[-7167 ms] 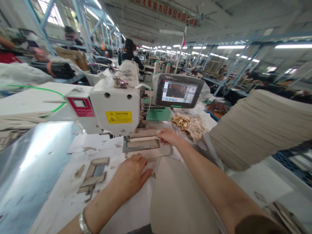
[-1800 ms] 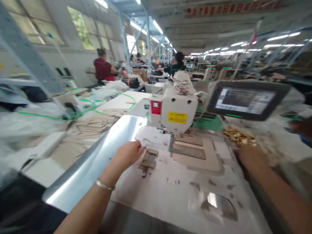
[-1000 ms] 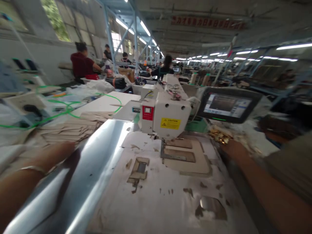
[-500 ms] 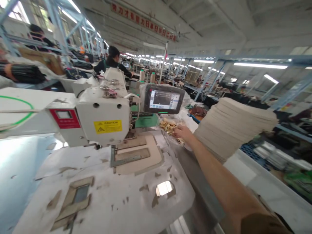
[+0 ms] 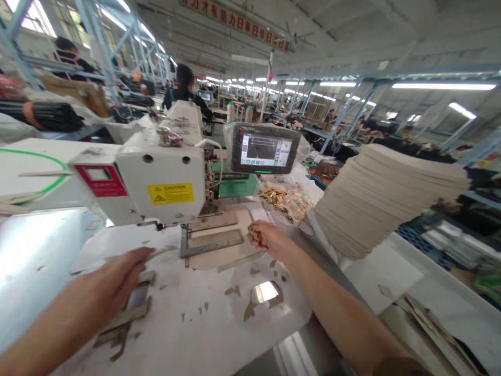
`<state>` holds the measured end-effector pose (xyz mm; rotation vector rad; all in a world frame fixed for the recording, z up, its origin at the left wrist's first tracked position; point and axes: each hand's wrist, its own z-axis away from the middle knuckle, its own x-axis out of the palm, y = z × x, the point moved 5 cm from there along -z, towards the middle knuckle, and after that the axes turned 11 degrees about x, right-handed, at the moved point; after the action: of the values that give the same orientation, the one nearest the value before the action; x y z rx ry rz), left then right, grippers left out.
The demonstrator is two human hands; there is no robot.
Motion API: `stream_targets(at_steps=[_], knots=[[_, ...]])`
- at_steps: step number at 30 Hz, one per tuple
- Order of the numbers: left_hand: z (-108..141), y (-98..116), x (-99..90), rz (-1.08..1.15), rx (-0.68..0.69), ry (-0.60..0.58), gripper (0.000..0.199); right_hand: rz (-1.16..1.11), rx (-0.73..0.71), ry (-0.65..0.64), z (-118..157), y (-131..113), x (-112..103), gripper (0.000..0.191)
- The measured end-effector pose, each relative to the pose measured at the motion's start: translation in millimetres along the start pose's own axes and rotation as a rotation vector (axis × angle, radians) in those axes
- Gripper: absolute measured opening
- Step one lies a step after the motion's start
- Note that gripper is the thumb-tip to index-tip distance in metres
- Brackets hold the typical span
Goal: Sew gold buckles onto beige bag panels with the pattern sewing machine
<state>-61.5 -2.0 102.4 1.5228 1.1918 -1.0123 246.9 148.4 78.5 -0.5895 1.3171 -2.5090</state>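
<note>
My right hand is closed on a few small gold metal pieces, just over the right edge of a beige panel. The panel lies under a metal clamp frame in front of the sewing machine head. Over the left part of the white work plate, my left hand is blurred, its fingers stretched toward the machine, partly covering a taped frame. A clear bag of gold pieces sits behind my right hand.
A control screen stands behind the clamp. To the right rises a tall stack of beige panels. Further back, a person sits with their back turned. Cut scraps lie about the work plate.
My right hand has come from the bag toward the beige panel with gold pieces in its fingers. My left hand has entered from the left. The view has shifted slightly.
</note>
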Motion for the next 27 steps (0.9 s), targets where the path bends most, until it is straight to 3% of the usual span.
stream_targets(at_steps=[2, 5, 7, 9, 13, 18, 23, 27], knots=[[-19.1, 47.6, 18.6, -0.020, 0.084, -0.114, 0.036, 0.027, 0.000, -0.016, 2.7, 7.5, 14.3, 0.019], [-47.5, 120.4, 28.8, -0.127, 0.247, -0.163, 0.033, 0.171, -0.082, -0.025, 7.8, 13.0, 27.1, 0.014], [-61.8, 152.2, 29.3, -0.171, 0.304, -0.205, 0.033, 0.361, -0.191, -0.003, 11.4, 13.8, 29.7, 0.010], [-71.6, 168.4, 27.0, -0.199, 0.305, -0.228, 0.033, 0.588, -0.337, 0.061, 16.3, 13.3, 29.8, 0.013], [-80.1, 178.8, 29.9, -0.175, 0.330, -0.275, 0.033, 0.944, -0.580, 0.167, 31.5, 13.2, 36.6, 0.036], [-82.1, 172.1, 50.5, -0.125, 0.330, -0.265, 0.028, 1.069, -0.581, 0.174, 41.3, 11.6, 44.9, 0.027], [-85.1, 166.5, 56.2, -0.112, 0.422, -0.038, 0.023, 0.965, -0.504, 0.221, 18.8, 7.4, 27.5, 0.007], [-84.6, 162.8, 58.2, -0.104, 0.476, 0.129, 0.030, 0.881, -0.435, 0.153, -9.1, -0.9, 10.8, 0.013]])
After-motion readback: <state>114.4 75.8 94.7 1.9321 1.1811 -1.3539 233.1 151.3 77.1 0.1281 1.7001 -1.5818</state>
